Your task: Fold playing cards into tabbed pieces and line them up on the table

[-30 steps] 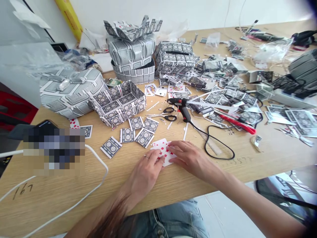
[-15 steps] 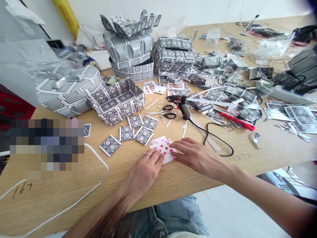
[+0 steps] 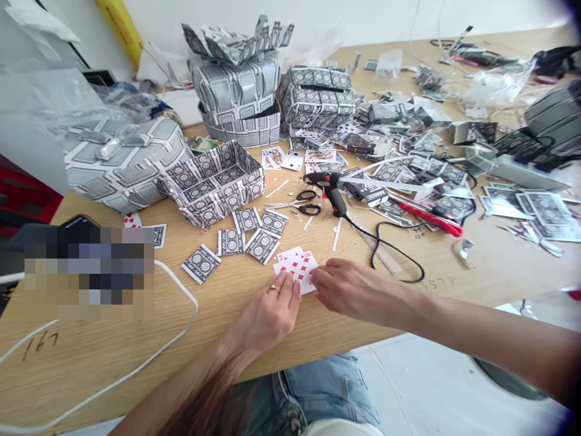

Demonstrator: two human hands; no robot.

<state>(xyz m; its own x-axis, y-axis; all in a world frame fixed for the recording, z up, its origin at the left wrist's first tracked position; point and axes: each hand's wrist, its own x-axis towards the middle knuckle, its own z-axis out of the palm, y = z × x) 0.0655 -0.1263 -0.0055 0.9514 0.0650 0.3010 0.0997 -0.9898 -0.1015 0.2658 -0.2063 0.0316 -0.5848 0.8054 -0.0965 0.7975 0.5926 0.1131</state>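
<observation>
Two overlapping playing cards (image 3: 301, 266), face up with red pips, one marked 7 and one marked 8, lie on the table before me. My left hand (image 3: 271, 306), wearing a ring, presses its fingers onto their lower left part, thumb along the near edge. At their right edge, the curled fingers of my right hand (image 3: 342, 287) pinch a card; the fingertips are partly hidden. Just beyond are several folded card pieces (image 3: 263, 247), patterned backs up. Behind those stands an open box woven from cards (image 3: 218, 184).
Black-handled scissors (image 3: 306, 203) and a glue gun (image 3: 333, 194) with a black cord lie beyond my hands. A red-handled tool (image 3: 438, 221) sits in a heap of loose cards to the right. Woven card boxes (image 3: 236, 85) stand behind. A white cable (image 3: 186, 297) curves at left.
My right hand's fingers have drawn back from over the card's face and curled in at its right edge. My left hand stays on the cards, nearly in place.
</observation>
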